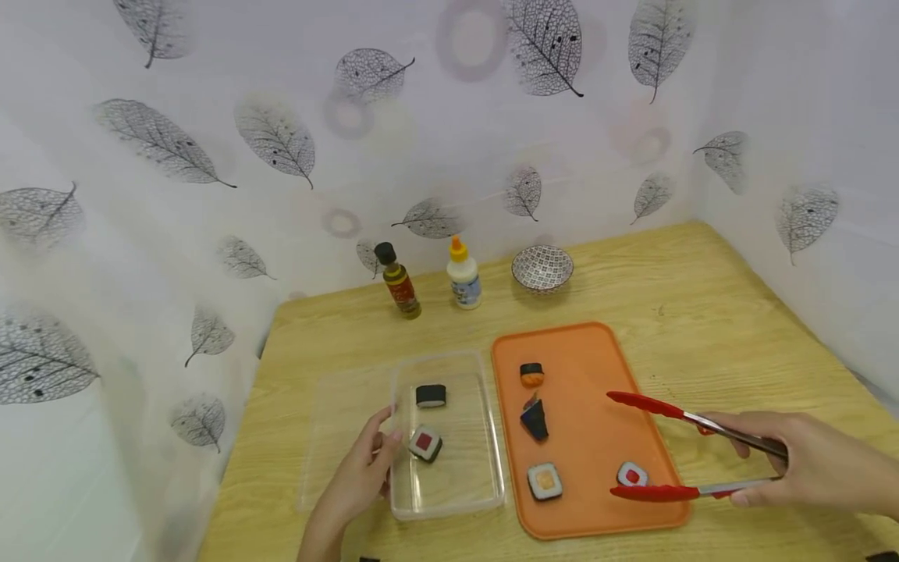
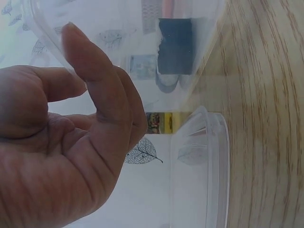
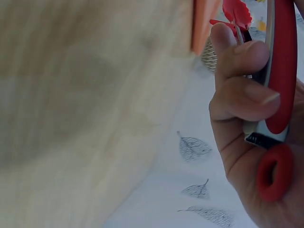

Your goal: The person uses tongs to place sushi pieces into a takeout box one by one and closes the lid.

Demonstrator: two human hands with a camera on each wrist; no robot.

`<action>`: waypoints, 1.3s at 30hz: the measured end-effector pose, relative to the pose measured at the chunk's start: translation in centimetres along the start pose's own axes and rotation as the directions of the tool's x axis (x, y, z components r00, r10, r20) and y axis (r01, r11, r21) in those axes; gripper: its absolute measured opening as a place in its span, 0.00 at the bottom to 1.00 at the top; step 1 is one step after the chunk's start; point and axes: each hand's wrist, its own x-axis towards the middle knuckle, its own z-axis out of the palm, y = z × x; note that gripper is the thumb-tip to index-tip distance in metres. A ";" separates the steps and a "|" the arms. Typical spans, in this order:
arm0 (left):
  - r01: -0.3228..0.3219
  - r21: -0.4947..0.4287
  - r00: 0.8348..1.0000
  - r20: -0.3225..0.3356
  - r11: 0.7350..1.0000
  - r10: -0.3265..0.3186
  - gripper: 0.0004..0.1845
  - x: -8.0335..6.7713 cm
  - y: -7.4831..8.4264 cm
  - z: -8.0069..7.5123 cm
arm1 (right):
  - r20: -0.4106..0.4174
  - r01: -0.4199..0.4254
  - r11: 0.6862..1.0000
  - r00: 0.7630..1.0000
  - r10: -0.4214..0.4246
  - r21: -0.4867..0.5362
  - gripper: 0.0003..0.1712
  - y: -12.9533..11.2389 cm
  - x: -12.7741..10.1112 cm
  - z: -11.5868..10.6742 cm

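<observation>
- Right hand wrapped round the tongs, arms wide apart, red tips hanging over the orange tray.
- Lower tip just beside the white roll with a red centre, not touching it.
- Also on the tray: orange-topped piece, dark cone, square roll.
- Left hand relaxed, fingers straight and loosely spread, fingertips resting on the left wall of the clear box.
- Inside the box: dark roll and red-centred roll, apart from each other.
- Lid flat on the table, left of the box.
- At the back: sauce bottle, white bottle, bowl.
</observation>
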 end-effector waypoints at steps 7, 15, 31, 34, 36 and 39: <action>0.008 -0.018 1.000 -0.021 1.000 -0.008 0.33 -0.2 -0.2 0.0 | -0.045 0.038 0.999 0.998 -0.039 -0.022 0.48 1.5 -2.3 1.1; -0.004 0.002 1.000 -0.019 1.000 0.004 0.33 -0.2 -0.3 0.0 | -0.112 0.151 0.987 0.982 -0.155 -0.047 0.44 1.5 -2.4 1.7; 0.001 0.016 1.000 -0.014 1.000 -0.001 0.31 -0.1 -0.2 0.0 | -0.032 0.171 0.982 0.984 -0.174 -0.084 0.35 0.3 -1.8 1.5; 0.004 0.029 1.000 -0.020 1.000 -0.003 0.31 -0.1 -0.1 0.0 | -0.014 0.164 0.984 0.986 -0.165 -0.064 0.34 -0.4 -0.9 1.1; 0.004 0.031 1.000 -0.020 1.000 -0.003 0.31 0.0 -0.2 0.0 | -0.018 0.185 0.981 0.982 -0.186 -0.061 0.33 -1.1 0.1 0.9; 0.002 0.031 1.000 -0.019 1.000 -0.001 0.31 0.0 -0.2 0.0 | -0.009 0.228 0.973 0.974 -0.228 -0.045 0.34 -2.3 1.8 0.4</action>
